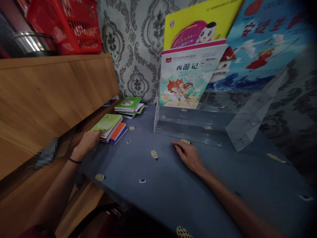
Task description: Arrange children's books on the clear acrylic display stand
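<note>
At the near-left corner of a light-green book point(108, 122), my left hand point(89, 142) has its fingers closed on the edge. That book lies on top of a small pile, with an orange book point(118, 131) and a blue-edged book point(120, 137) sticking out to the right. My right hand point(188, 154) rests on the blue patterned tablecloth point(138, 158), holding nothing, fingers loosely bent and the index finger pointing left. In front of it stands a clear acrylic book rack point(241, 132). The rack holds a white-topped picture book point(188, 76), a yellow book point(198, 26) and a blue book point(262, 46).
Behind the pile sits a second stack topped by a bright-green book point(128, 103). A wooden cabinet point(56, 86) runs along the left, carrying a red plastic basket point(66, 26) and a metal pot point(34, 43). Patterned wallpaper point(137, 49) covers the wall behind the table.
</note>
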`<state>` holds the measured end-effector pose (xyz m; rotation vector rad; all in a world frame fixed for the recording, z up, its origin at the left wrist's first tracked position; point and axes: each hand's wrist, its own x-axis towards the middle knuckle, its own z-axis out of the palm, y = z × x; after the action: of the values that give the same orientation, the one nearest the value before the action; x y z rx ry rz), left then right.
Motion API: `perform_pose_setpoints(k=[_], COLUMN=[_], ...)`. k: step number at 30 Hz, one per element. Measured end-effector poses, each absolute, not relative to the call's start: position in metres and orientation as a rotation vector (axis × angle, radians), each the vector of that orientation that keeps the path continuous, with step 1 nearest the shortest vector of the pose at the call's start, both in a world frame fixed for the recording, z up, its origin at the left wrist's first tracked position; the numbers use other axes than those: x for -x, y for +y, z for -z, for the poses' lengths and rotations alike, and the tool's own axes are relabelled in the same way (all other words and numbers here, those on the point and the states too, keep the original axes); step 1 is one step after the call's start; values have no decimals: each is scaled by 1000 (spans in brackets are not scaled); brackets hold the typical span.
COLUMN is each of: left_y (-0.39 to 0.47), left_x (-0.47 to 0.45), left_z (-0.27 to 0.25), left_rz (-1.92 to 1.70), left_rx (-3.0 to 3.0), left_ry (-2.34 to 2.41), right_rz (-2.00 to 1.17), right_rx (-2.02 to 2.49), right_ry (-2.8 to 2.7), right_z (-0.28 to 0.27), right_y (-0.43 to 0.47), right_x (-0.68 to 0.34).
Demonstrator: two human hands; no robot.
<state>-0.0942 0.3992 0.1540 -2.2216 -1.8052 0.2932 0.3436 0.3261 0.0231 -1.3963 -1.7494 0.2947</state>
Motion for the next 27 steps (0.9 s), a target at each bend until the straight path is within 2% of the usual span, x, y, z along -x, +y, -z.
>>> perform_pose_setpoints(k=[7, 11, 14, 20, 27], left_y=[374, 362, 372, 407, 388], left_x=[44, 13, 22, 69, 45], left_z=[-157, -139, -121, -93, -110], left_rz=[-142, 145, 250, 210, 117], left_rx=[2210, 2457, 2495, 2192, 2071], left_ry=[-1805, -1598, -1500, -1776, -1831], right_rz=[-258, -229, -221, -253, -244], right_rx=[1407, 1408, 1399, 1405, 1422], right_ry=[-1776, -1822, -1833, -1818, -1810], right_z=[-25, -27, -28, -33, -31], right_y=[325, 323, 321, 317, 318], right_x=[-342, -343, -343, -341, -342])
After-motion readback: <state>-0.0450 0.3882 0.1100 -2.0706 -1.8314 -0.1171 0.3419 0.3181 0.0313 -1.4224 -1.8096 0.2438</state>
